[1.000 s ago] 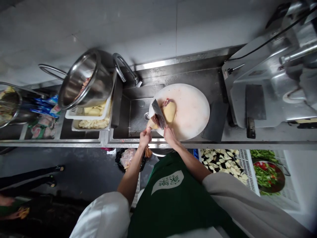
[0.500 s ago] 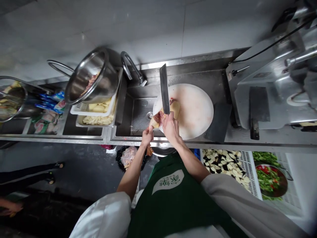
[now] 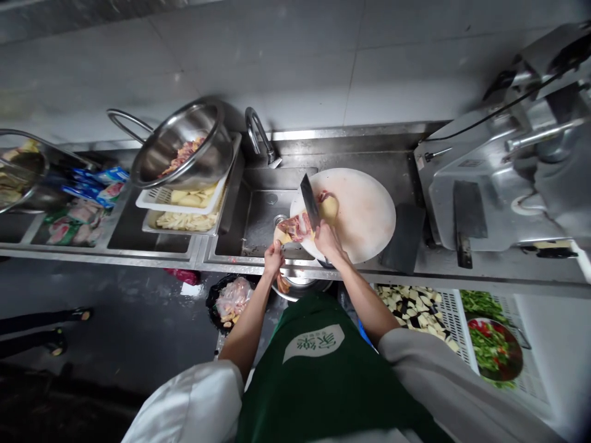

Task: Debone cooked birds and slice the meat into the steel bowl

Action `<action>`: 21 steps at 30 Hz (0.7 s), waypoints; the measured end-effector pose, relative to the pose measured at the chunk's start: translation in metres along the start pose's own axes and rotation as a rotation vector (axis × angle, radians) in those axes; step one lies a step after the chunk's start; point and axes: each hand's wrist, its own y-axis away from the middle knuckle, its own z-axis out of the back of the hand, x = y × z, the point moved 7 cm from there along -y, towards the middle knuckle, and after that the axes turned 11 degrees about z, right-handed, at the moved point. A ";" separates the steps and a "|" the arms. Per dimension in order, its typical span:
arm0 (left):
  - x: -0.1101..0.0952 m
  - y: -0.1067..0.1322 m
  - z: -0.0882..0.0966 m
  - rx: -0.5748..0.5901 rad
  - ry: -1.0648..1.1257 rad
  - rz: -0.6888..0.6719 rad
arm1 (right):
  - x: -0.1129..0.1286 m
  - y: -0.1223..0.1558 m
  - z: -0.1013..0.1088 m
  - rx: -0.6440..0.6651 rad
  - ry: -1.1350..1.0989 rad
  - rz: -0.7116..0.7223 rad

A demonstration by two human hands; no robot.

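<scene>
A round white cutting board (image 3: 364, 212) lies across the right part of a steel sink (image 3: 258, 215). On its left edge lies a raw poultry piece (image 3: 300, 224), pink flesh and yellow skin. My right hand (image 3: 327, 240) is closed round the handle of a cleaver (image 3: 308, 202), whose blade is down in the meat. My left hand (image 3: 274, 258) pinches the near left end of the poultry piece at the board's edge.
A steel bowl with meat pieces (image 3: 184, 147) leans over trays of cut potato (image 3: 184, 209) left of the sink. A second cleaver (image 3: 466, 221) and a slicing machine (image 3: 517, 166) stand at the right. Below the counter are a crate of cut eggplant (image 3: 415, 307), a bowl of greens (image 3: 492, 344) and a bin (image 3: 231, 298).
The cleaver was in the meat, rose high above the board half a second ago, and has come down into the meat again. My left hand has kept its hold.
</scene>
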 end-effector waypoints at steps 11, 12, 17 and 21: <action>-0.023 0.018 0.005 -0.138 -0.152 -0.253 | -0.015 0.051 -0.066 0.178 0.035 -0.049; -0.025 0.022 0.004 -0.166 -0.181 -0.298 | -0.017 0.052 -0.066 0.179 0.030 -0.046; -0.030 0.043 -0.019 -0.307 -0.237 -0.454 | -0.022 0.069 -0.059 0.187 0.019 -0.070; -0.048 0.050 -0.036 -0.355 -0.274 -0.512 | -0.035 0.099 -0.060 0.243 0.063 -0.065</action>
